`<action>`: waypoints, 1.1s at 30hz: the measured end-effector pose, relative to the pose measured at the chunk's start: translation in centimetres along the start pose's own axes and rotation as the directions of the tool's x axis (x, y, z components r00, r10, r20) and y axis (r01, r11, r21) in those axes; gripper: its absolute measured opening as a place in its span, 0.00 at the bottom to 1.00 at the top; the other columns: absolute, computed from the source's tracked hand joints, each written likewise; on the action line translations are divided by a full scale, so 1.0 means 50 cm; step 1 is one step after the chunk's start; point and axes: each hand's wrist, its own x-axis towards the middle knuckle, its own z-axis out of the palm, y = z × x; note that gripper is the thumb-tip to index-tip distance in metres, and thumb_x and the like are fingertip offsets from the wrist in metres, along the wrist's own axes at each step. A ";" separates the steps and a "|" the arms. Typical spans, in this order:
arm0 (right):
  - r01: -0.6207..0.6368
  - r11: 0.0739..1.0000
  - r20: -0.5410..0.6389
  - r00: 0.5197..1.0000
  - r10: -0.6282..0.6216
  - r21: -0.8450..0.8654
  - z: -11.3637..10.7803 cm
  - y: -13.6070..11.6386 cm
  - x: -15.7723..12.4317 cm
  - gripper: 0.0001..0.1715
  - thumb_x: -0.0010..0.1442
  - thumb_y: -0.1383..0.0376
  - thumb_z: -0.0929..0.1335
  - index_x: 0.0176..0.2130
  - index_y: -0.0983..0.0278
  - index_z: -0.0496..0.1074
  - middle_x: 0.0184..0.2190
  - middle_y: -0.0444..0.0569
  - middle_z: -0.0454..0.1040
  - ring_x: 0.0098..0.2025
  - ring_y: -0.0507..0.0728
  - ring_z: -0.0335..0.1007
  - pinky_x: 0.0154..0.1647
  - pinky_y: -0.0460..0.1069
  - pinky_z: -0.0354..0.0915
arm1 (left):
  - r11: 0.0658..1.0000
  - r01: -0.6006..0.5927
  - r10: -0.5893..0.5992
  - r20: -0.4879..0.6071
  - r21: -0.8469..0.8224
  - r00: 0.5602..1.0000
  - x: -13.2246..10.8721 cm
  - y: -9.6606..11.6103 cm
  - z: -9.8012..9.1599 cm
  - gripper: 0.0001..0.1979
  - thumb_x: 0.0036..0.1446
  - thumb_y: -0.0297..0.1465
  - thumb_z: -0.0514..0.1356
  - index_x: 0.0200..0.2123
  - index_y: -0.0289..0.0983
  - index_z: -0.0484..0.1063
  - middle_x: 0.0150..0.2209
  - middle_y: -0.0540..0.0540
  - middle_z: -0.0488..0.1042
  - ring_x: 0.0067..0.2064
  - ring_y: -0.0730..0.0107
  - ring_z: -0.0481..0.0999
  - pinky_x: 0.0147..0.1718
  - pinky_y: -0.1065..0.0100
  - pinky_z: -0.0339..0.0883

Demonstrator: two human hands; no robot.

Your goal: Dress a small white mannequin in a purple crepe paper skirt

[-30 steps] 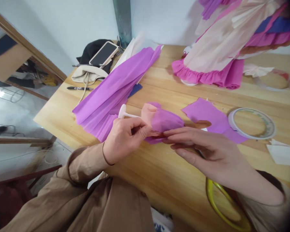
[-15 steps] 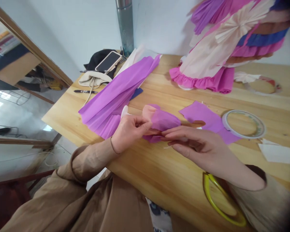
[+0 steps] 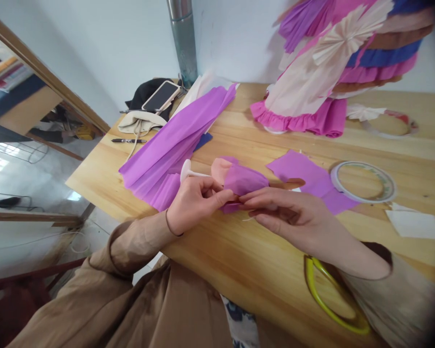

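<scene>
My left hand (image 3: 194, 203) pinches a small purple and peach crepe-paper piece (image 3: 239, 180) wrapped round a white plastic stick (image 3: 192, 173) with a round base. My right hand (image 3: 293, 215) meets it from the right, fingers pressed together on the paper's lower edge. Both hands hover just above the wooden table (image 3: 246, 261). A cut purple paper scrap (image 3: 304, 176) lies right behind my right hand.
A long folded purple crepe sheet (image 3: 177, 140) lies to the left. A tape ring (image 3: 362, 181) and white paper (image 3: 415, 224) sit at right. A paper-dressed figure (image 3: 322, 92) stands at the back. Phone (image 3: 161, 95), bag and pen (image 3: 128, 140) at far left; yellow-handled scissors (image 3: 329, 299) near my right sleeve.
My hands have closed in on each other around the paper piece; the view has shifted slightly up and left. The stick's base shows again beside my left thumb.
</scene>
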 end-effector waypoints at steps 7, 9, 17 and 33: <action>0.020 0.995 0.013 1.000 -0.019 -0.098 -0.003 0.004 -0.004 0.10 0.61 0.57 0.70 0.39 0.58 0.79 0.40 0.52 0.83 0.44 0.61 0.81 0.45 0.55 0.78 | 0.971 -0.145 0.159 -0.060 0.192 0.985 -0.025 -0.017 0.001 0.09 0.52 0.32 0.64 0.26 0.36 0.67 0.20 0.54 0.66 0.23 0.79 0.64 0.24 0.75 0.55; 0.027 0.995 0.022 0.999 -0.025 -0.099 -0.004 0.007 -0.006 0.10 0.61 0.57 0.70 0.40 0.59 0.79 0.41 0.52 0.83 0.45 0.61 0.81 0.47 0.56 0.77 | 0.957 -0.163 0.168 -0.003 0.238 0.986 -0.032 -0.016 0.000 0.08 0.54 0.32 0.63 0.26 0.35 0.70 0.20 0.53 0.67 0.23 0.80 0.63 0.23 0.75 0.55; 0.060 0.993 0.026 0.998 -0.057 -0.105 -0.003 0.011 -0.009 0.08 0.62 0.60 0.70 0.41 0.57 0.78 0.41 0.50 0.83 0.45 0.59 0.81 0.44 0.54 0.78 | 0.940 -0.233 0.190 0.183 0.251 0.965 -0.037 -0.016 -0.019 0.14 0.60 0.27 0.56 0.41 0.33 0.82 0.29 0.47 0.80 0.24 0.77 0.69 0.25 0.73 0.63; 0.048 0.994 0.027 0.999 -0.045 -0.101 -0.001 0.014 -0.009 0.09 0.62 0.59 0.70 0.41 0.57 0.79 0.42 0.51 0.83 0.45 0.60 0.81 0.43 0.54 0.78 | 0.926 0.274 -0.224 0.207 -0.258 0.952 -0.012 -0.003 -0.005 0.18 0.57 0.37 0.63 0.44 0.28 0.80 0.17 0.55 0.63 0.17 0.84 0.57 0.14 0.78 0.46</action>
